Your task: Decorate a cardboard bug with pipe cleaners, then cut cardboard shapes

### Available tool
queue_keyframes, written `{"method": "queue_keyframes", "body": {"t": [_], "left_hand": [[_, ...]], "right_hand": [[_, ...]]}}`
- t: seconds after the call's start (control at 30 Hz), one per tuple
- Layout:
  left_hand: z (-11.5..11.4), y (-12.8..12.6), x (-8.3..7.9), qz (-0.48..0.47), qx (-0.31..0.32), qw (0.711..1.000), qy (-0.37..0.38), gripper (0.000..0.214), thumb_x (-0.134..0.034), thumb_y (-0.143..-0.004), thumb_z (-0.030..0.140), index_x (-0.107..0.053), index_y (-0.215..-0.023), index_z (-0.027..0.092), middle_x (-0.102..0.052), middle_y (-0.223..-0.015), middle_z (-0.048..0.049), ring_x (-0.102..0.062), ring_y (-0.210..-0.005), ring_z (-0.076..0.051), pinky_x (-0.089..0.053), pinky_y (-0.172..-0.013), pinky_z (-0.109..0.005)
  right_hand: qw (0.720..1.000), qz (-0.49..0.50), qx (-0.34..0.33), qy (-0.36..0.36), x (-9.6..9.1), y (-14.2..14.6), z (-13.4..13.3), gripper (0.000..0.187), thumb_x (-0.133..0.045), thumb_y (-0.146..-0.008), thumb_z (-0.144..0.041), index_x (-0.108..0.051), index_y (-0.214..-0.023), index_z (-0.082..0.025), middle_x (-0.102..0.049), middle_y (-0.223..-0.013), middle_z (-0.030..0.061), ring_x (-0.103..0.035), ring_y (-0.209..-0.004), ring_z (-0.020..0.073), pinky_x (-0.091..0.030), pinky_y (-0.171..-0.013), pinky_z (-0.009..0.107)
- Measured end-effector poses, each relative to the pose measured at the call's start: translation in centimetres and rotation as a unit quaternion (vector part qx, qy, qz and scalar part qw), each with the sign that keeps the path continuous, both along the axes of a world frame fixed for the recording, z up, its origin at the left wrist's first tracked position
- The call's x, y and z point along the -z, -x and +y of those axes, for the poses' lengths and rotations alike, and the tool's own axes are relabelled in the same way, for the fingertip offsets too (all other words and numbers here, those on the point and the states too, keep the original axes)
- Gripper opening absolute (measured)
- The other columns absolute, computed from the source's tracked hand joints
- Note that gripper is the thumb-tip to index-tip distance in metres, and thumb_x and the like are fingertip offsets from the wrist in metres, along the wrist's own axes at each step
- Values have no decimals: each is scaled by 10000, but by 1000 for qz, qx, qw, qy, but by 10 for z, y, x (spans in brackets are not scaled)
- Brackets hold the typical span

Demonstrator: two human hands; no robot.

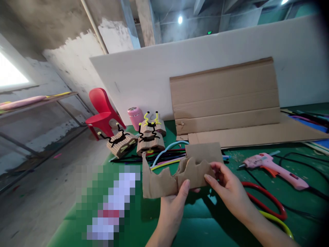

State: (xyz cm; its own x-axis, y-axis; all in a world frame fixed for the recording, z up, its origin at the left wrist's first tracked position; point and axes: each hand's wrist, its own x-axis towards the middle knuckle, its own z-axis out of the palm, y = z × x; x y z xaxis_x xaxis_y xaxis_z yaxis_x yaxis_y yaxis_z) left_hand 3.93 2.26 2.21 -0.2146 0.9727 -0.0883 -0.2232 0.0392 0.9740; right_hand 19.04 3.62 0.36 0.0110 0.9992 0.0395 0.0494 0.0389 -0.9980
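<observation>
Both hands hold a piece of brown cardboard (160,183) with a ragged, cut upper edge above the green table. My left hand (174,204) grips it from below near the middle, thumb on the front face. At its right end, my right hand (224,181) pinches it between thumb and fingers. Just behind it are a small flat cardboard piece (204,151) and a bundle of coloured pipe cleaners (167,163). Farther back sit several corrugated cardboard figures (150,142) with pipe-cleaner feelers.
A pink hot glue gun (280,168) with a black cord lies at right, near red tubing (269,202) and a yellow loop (280,223). A large folded cardboard sheet (226,96) leans behind. A pink canister (135,118) stands at the back; a red chair (101,109) is beyond the table.
</observation>
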Motion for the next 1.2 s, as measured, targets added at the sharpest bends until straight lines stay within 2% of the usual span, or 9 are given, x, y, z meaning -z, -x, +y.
{"method": "queue_keyframes", "body": {"t": [0.1,0.2,0.33,0.43,0.5,0.57,0.77,1.0,1.2], "left_hand": [[0,0,2,-16,4,1000,8,225,-702,-633,335,-718,-649,112,-718,-786,-116,-630,-878,-283,-446,-874,-401],[0,0,2,-44,9,999,14,210,-707,-637,305,-717,-703,106,-712,-817,-117,-610,-930,-285,-439,-889,-401],[4,2,-2,-137,3,990,21,263,-686,-673,240,-674,-914,136,-692,-922,-87,-636,-852,-227,-520,-751,-326],[10,8,-6,-219,-3,976,15,241,-660,-697,199,-649,-931,142,-688,-895,-70,-644,-713,-179,-543,-629,-285],[13,13,-9,-264,-12,964,17,206,-658,-693,177,-646,-895,140,-692,-830,-56,-638,-648,-166,-545,-591,-283],[15,17,-11,-297,-21,954,27,166,-656,-689,163,-641,-854,146,-692,-779,-41,-631,-599,-152,-544,-584,-282],[13,15,-12,-324,2,945,36,87,-646,-702,156,-636,-787,148,-693,-724,-32,-624,-551,-141,-541,-574,-271],[3,2,-10,-274,55,959,42,318,-643,-722,177,-597,-1032,128,-697,-848,-75,-644,-595,-160,-547,-646,-313],[-5,-3,-6,-247,55,966,49,317,-636,-735,216,-611,-1042,138,-687,-922,-72,-641,-639,-144,-533,-683,-276]], "right_hand": [[999,-36,-1,-6,-2,0,0,293,-564,-788,-385,-493,-1010,-207,-584,-939,63,-571,-853,209,-497,-713,306],[994,-100,23,-40,-5,0,1,289,-554,-788,-388,-516,-1010,-207,-588,-961,75,-571,-857,222,-495,-714,327],[970,-205,72,-110,-10,0,-1,333,-534,-803,-379,-503,-1095,-222,-554,-1020,75,-526,-929,225,-452,-775,341],[968,-196,99,-123,-14,3,-8,297,-509,-823,-370,-490,-1074,-213,-548,-901,49,-524,-816,188,-448,-690,293],[977,-173,58,-110,-15,5,-14,183,-473,-845,-369,-527,-914,-208,-531,-756,14,-500,-679,155,-422,-592,260],[985,-146,-6,-87,-16,9,-18,210,-439,-863,-377,-529,-790,-202,-496,-665,-7,-456,-600,135,-384,-538,248],[992,91,-79,45,-15,18,-18,285,-542,-796,-445,-534,-903,-180,-470,-664,-24,-427,-599,112,-349,-514,218],[959,256,-43,118,-5,23,-14,412,-635,-716,-465,-477,-515,-141,-391,-462,-51,-305,-457,67,-221,-445,223],[921,351,48,164,-7,27,-12,346,-718,-658,-374,-528,-508,-126,-457,-464,-45,-336,-454,55,-259,-439,186]]}}
